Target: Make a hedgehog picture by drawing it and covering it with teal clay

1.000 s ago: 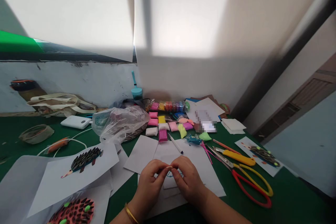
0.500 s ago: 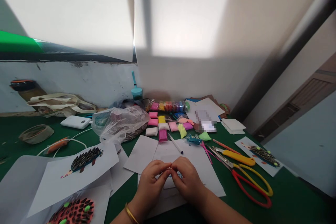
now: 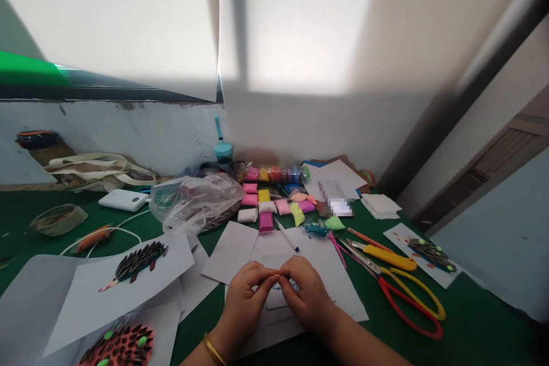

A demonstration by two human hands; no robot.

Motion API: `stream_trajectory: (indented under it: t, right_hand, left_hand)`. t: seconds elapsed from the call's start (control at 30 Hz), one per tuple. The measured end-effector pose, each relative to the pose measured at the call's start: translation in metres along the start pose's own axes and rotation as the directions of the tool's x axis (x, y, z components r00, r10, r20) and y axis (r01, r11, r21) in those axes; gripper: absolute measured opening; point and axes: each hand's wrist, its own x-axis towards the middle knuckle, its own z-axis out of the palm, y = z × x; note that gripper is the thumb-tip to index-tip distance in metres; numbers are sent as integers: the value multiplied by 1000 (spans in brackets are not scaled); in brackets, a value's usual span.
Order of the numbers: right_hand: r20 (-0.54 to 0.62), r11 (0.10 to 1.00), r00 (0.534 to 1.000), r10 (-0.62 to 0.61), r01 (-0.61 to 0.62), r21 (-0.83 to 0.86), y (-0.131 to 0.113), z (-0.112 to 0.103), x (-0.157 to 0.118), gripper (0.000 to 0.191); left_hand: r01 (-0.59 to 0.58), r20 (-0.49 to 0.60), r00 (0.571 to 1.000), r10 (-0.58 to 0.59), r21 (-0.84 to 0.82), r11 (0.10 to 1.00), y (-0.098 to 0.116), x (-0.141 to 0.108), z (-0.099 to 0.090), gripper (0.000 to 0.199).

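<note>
My left hand and my right hand meet over the white paper at the front middle. Thumbs and forefingers of both are pinched together, tip against tip. Whatever lies between the fingertips is too small and too covered to make out. Beneath them sits a small white card with blue marks, mostly hidden by the hands. Just beyond, a white marker pen with a dark tip lies on the paper.
Several coloured clay packets lie behind the paper. To the right are red-and-yellow scissors, a yellow cutter and a hedgehog picture card. On the left stand out a seed-covered hedgehog picture, a plastic bag and a white power bank.
Both hands stay in the same place, pinched together. The fingertips have shifted very slightly; nothing else has visibly moved.
</note>
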Motion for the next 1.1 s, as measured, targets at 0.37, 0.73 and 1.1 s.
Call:
stream_trajectory:
  t: [0.37,0.73,1.1]
  right_hand:
    - [-34,1000,999,8,-8,-8,-1,-2,2,11]
    - [-11,999,999,30,-30,-13,-2,-3,2,10]
    - [-25,1000,1000,10,-11,-18,-2,-2,3,12]
  left_hand:
    - [48,25,998,-50,42,998,0,0,1,20]
    - [61,5,998,-61,92,994,1,-1,1,22]
    - [50,26,998,-51,41,998,0,-2,1,21]
